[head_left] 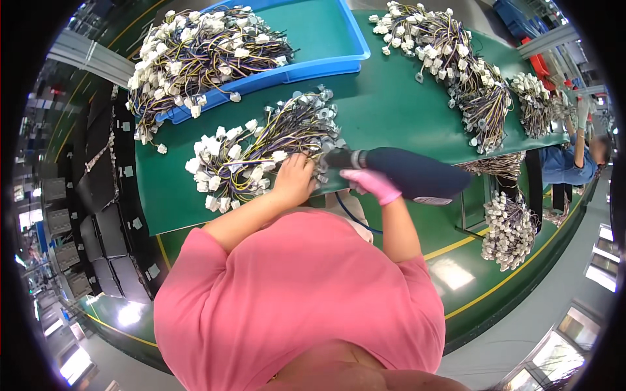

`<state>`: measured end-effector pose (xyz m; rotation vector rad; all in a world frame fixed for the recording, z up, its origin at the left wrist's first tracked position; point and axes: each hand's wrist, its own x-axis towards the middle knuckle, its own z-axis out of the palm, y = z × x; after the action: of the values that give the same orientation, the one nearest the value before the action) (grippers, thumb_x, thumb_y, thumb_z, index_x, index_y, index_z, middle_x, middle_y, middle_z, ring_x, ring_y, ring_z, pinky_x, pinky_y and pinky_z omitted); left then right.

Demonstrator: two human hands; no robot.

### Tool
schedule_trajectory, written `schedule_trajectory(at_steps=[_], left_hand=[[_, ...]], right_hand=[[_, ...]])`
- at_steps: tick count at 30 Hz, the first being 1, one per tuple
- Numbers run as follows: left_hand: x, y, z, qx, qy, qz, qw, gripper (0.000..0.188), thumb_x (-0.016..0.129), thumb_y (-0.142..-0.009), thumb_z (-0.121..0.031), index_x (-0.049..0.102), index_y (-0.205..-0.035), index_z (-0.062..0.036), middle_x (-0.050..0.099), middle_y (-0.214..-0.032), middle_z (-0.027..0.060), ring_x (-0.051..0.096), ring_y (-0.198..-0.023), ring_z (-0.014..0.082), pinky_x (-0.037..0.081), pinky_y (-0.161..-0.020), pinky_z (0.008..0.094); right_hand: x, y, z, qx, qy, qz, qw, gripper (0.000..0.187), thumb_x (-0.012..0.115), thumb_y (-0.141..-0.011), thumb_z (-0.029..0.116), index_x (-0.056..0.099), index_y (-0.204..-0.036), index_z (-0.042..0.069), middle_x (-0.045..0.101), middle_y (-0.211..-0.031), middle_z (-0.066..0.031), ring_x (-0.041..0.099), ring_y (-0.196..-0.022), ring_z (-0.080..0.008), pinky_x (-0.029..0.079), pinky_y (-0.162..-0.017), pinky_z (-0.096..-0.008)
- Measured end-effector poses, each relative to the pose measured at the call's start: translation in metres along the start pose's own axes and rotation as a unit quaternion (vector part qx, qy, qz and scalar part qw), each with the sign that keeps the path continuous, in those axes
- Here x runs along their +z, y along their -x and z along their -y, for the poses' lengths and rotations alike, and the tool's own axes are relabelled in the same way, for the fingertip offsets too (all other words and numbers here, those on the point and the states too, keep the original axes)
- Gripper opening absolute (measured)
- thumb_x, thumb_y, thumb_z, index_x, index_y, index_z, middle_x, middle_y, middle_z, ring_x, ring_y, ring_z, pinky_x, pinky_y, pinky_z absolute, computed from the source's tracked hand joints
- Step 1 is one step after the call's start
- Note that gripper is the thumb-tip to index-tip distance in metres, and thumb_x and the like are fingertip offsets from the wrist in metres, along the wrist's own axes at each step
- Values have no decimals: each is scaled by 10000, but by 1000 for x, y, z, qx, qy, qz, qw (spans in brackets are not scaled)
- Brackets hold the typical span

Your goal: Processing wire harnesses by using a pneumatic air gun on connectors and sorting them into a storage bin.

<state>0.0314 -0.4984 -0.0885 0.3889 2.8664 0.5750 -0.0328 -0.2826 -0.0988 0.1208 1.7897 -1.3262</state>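
A bundle of wire harnesses (261,146) lies near the front edge of the green table, with white plugs at its left end and grey, clear-looking ends at its right. My bare left hand (295,179) rests on the right part of this bundle, its fingers bent over the wires. In a pink glove, my right hand (370,184) is closed at the underside of a dark blue hand-held blower-like tool (417,171). The tool's black nozzle points left at the grey ends, close to my left fingers. Its handle is hidden, and the nozzle tip is blurred.
A blue tray (290,75) at the far left bears a big heap of harnesses (208,55). More bundles (456,65) lie along the right of the green table (385,111). Others hang below its edge (508,228). A co-worker (566,159) stands at far right.
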Motion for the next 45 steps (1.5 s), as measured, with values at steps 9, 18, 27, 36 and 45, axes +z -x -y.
schedule_trajectory(at_steps=[9,18,27,36,45], left_hand=[[11,-21,2,82,-108,-172,976,398,622,-724,-203,519,-1054,-5,397,-1271,238,403,-1158,363,316,-954,418],[0,-51,-4,-30,-66,-174,982,547,606,-765,-272,428,-1213,-12,473,-1147,215,456,-1043,363,358,-896,446],[3,-66,-4,-106,-89,-121,983,442,570,-788,-275,476,-1124,-3,586,-824,146,577,-754,281,464,-631,393],[-46,-50,-14,-1,27,-193,981,364,628,-731,-191,557,-1067,-69,519,-979,150,489,-927,329,401,-800,414],[-26,-91,5,-197,88,-127,968,415,569,-808,-322,491,-1056,2,587,-934,214,585,-826,364,473,-689,437]], right_hand=[[-29,22,45,1,-17,-43,999,161,642,-769,227,605,-800,73,528,-586,6,455,-447,-51,358,-409,-188],[-34,-12,36,-21,-45,-17,999,289,666,-751,349,629,-796,66,542,-617,8,447,-462,-76,371,-427,-221],[-58,-32,41,3,-38,-54,998,313,643,-764,363,604,-817,57,545,-619,-22,455,-449,-93,362,-401,-228],[-56,-45,57,-1,-59,-104,993,231,679,-753,293,630,-756,68,537,-563,-10,460,-427,-75,368,-405,-216],[-42,-47,83,-60,-53,-149,986,234,666,-763,289,618,-751,60,526,-559,-3,454,-424,-69,364,-404,-207]])
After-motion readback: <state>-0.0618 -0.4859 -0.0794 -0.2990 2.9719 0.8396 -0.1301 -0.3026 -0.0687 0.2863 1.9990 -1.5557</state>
